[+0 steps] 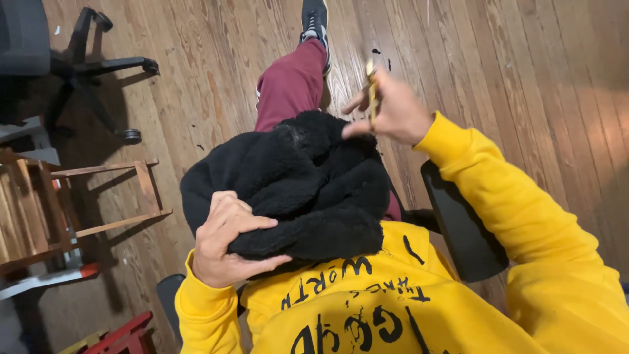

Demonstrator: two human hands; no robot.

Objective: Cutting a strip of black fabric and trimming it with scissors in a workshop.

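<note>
Open floor to our right, clutter to our left

Our lap is filled by the black fleece garment (295,187), with our left hand (226,239) gripping its near edge and our right hand (390,108), pinching a thin yellowish tool (371,92), just above its far edge, so little room lies between them. To the right, past the chair armrest (462,223), the wooden floor (524,85) lies open. To the left, a wooden rack (78,196) stands near, an office chair base (98,72) farther off, and a red object (124,337) low beside us. Our outstretched leg (295,78) bars the way straight ahead.
</note>
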